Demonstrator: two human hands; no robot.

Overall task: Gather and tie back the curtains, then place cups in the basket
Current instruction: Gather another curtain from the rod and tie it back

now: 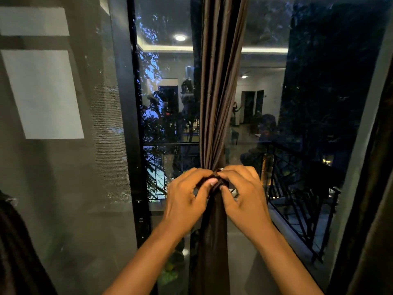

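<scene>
A brown curtain point(219, 86) hangs gathered into a narrow bunch in front of the window glass at the centre. A dark tie-back band point(222, 182) circles the bunch at its narrowest point. My left hand point(187, 196) and my right hand point(242, 194) meet there, both with fingers curled and pinching the band against the curtain. Below my hands the curtain's lower part point(212, 252) hangs straight down. No cups or basket are in view.
A dark mesh screen panel point(63, 145) fills the left, bordered by a black frame post point(131, 124). A second dark curtain point(374, 209) hangs at the right edge. Beyond the glass are a black balcony railing point(297, 188) and foliage point(161, 124).
</scene>
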